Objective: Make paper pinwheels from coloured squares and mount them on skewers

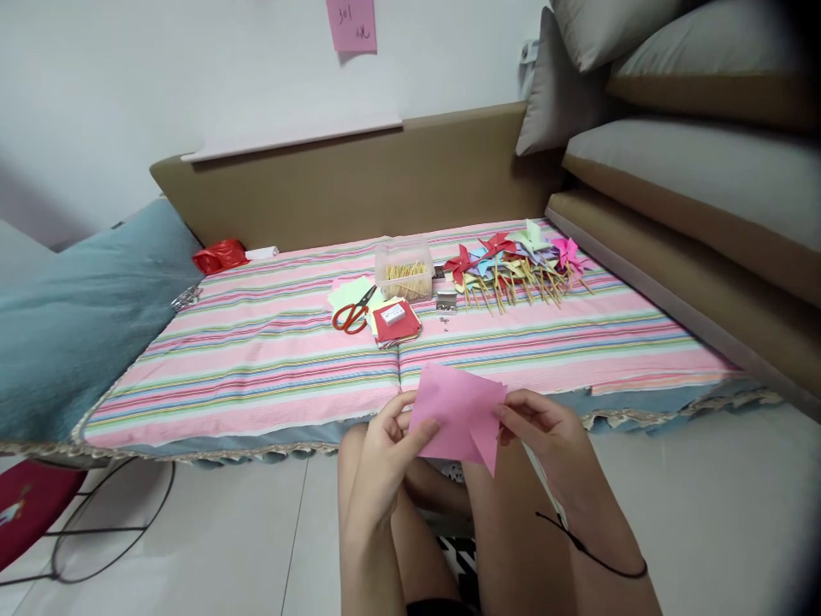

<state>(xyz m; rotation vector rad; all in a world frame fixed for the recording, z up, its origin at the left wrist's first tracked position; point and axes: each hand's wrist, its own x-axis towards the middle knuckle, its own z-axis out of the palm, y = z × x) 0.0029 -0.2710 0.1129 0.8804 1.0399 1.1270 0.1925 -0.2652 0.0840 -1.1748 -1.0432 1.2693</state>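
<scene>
A square of pink paper (454,411) is held up over my knees, with a slit near its lower right corner where a pointed flap hangs apart. My left hand (392,441) pinches its left edge, thumb lying on the front face. At the right edge, the thumb and fingers of my right hand (535,419) close on the paper near its right corner. Beyond, on the striped cloth (275,368), lie scissors with red handles (350,316) and a stack of coloured paper squares (396,329) topped by a small white box (393,314).
A clear plastic box of wooden sticks (405,278) stands mid-bed, beside a small open box of metal pieces (446,301). Several finished paper pinwheels (513,261) lie to the right. A red plastic bag (220,256) rests far left. Cushions (693,180) pile up on the right.
</scene>
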